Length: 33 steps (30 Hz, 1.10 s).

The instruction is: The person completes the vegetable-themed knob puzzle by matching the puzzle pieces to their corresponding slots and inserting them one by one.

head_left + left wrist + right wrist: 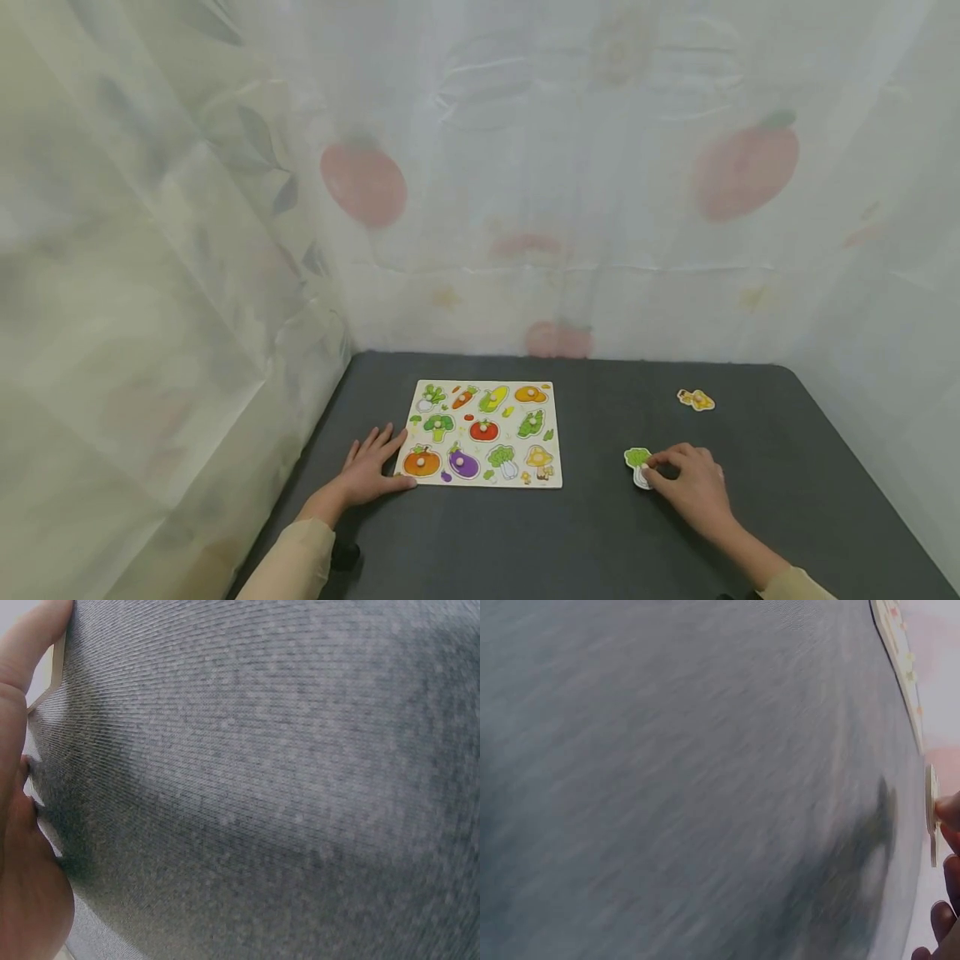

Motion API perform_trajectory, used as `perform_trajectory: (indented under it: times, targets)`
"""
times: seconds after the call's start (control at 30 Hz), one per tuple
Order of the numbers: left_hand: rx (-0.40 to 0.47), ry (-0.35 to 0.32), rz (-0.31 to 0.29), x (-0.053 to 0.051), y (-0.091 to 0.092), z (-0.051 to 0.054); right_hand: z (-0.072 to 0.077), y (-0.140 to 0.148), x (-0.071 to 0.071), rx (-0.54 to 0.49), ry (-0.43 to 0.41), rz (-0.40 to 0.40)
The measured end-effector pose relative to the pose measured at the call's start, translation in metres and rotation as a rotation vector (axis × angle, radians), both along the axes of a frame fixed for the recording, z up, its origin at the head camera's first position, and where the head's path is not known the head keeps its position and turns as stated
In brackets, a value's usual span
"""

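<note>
A pale wooden puzzle board (486, 490) with several colourful vegetables lies flat on the table, left of centre. My left hand (367, 472) rests at its left edge with fingers spread; the thumb lies by the near left corner. In the left wrist view, the thumb (30, 645) touches the board's edge (56, 664). Right of the board, my right hand (693, 487) pinches a green-and-white vegetable puzzle piece (636, 457) between thumb and forefinger. Seen edge-on in the right wrist view, this piece (931, 799) appears raised, with a shadow on the table.
A yellow-brown puzzle piece (697, 400) lies toward the table's far right. The dark grey table (592, 542) meets a white curtain (600, 208) with fruit prints at the back, and curtains hang along both sides.
</note>
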<state>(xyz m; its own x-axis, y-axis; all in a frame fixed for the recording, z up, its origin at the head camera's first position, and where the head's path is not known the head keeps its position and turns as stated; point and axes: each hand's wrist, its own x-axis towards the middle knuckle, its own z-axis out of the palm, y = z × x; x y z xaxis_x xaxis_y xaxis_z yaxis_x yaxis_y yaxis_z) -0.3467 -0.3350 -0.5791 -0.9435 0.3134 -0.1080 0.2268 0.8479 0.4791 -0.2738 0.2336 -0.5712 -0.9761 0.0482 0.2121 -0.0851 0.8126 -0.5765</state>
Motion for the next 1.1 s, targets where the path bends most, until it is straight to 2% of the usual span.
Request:
perform_trajectory:
  times: [0.23,0.63,0.9,1.1]
  targets:
    - [-0.005,-0.005,0.001,0.001,0.001,0.003,0.008,-0.028,-0.016,-0.018,0.079,0.071]
    - [-0.055,-0.051,0.009,0.006,0.009,0.023,0.011,-0.078,-0.039,-0.026,0.107,0.166]
    - [-0.06,-0.047,0.002,0.008,0.011,0.027,0.009,-0.107,-0.053,0.004,0.11,0.236]
    - [-0.061,-0.052,-0.001,0.008,0.01,0.025,0.007,-0.126,-0.06,0.035,0.099,0.282]
